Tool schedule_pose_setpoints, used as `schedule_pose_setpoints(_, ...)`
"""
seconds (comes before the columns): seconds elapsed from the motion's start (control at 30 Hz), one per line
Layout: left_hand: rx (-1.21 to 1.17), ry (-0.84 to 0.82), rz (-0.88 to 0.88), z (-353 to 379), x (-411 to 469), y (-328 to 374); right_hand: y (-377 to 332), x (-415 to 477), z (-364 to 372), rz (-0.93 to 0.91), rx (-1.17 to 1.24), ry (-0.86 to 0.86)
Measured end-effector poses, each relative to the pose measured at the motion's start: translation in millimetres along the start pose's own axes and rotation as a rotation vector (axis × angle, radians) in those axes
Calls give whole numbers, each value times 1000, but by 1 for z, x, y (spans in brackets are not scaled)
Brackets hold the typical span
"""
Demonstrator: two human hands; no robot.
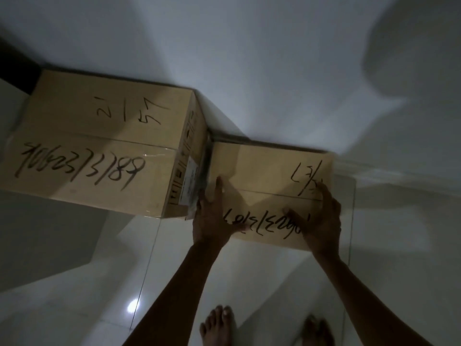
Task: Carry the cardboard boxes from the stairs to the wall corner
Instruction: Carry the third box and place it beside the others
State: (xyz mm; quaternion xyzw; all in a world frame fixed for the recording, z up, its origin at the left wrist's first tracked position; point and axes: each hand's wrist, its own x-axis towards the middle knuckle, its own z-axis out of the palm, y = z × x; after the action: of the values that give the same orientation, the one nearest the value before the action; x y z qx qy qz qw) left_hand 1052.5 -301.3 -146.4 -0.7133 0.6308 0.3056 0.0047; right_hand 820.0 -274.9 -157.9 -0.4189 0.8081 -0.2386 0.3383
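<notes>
Two cardboard boxes sit on the tiled floor [74, 308] against the white wall [249, 58]. The large box [99, 151] is on the left, with the small box [264, 168] just beside it. The left hand [212, 221] and right hand [321, 221] grip the small box's opposite sides, thumbs on top. Two bare feet [219, 325] stand below.

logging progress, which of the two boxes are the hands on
The smaller box on the right: left hand and right hand both hold it. The larger box beside it, marked 21/57, is untouched.
</notes>
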Motion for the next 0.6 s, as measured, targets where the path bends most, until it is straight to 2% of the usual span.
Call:
schedule_pose_setpoints(0.23,97,95,224,11,3,-18,-11,1,17,20,3,19)
schedule_pose_setpoints(0.43,210,6,167,3,9,-12,-15,1,21,46,-39,-31)
schedule_pose_setpoints(0.6,176,-71,129,-32,-17,19,-41,-5,-14,85,-353,-150)
